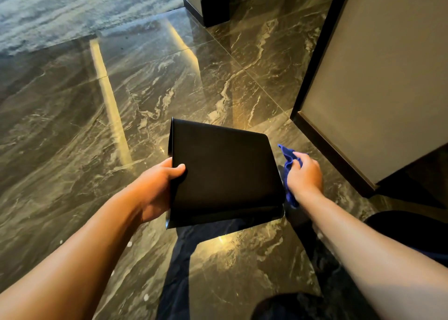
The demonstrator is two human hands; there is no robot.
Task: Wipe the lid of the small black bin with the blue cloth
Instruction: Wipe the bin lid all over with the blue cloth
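The small black bin is in the middle of the head view, above the marble floor, its flat matte lid facing up. My left hand grips the bin's left edge, thumb on top of the lid. My right hand is just off the bin's right edge, closed around the bunched blue cloth. The cloth hangs beside the bin's right side and does not lie on the lid. The bin's lower body is hidden under the lid.
Glossy dark marble floor spreads all around. A beige wall corner with a dark skirting board stands close on the right. Another dark pillar base is at the far top. A grey carpet lies at the far left.
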